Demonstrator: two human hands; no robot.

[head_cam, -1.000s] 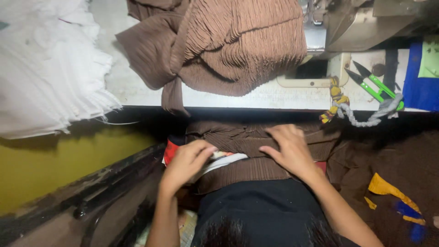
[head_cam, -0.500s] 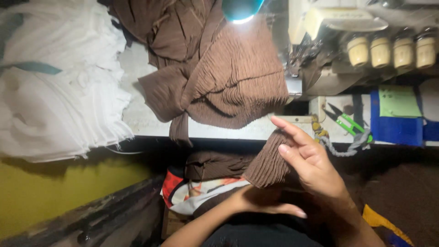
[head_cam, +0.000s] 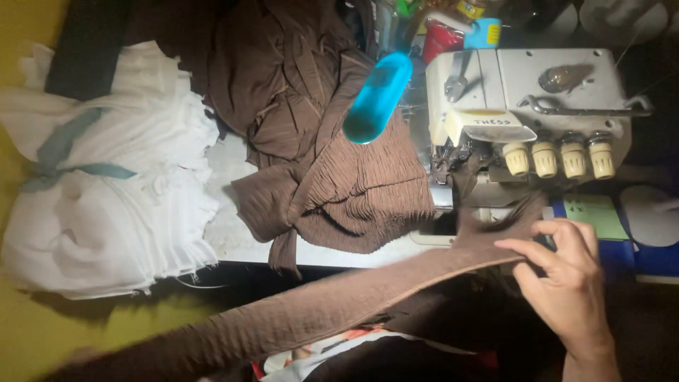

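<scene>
Pinching the brown strip [head_cam: 332, 304] w/ thumb and fingers, right hand [head_cam: 566, 283] sits at the bench's front edge, just below the sewing machine [head_cam: 537, 113]. Strip runs long and slanted from that hand down toward the bottom-left, motion-blurred. Left hand not in view, so can't tell its fingers. Brown pleated fabric pile [head_cam: 318, 155] heaped mid-bench, touching the machine's left side. White fabric bundle [head_cam: 106, 191] at the left end. Blue lamp head [head_cam: 377, 99] hangs over the pile.

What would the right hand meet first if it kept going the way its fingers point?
The right hand, holding the brown strip, points up-left; probably the sewing machine base comes first, though depth is unclear.
</scene>
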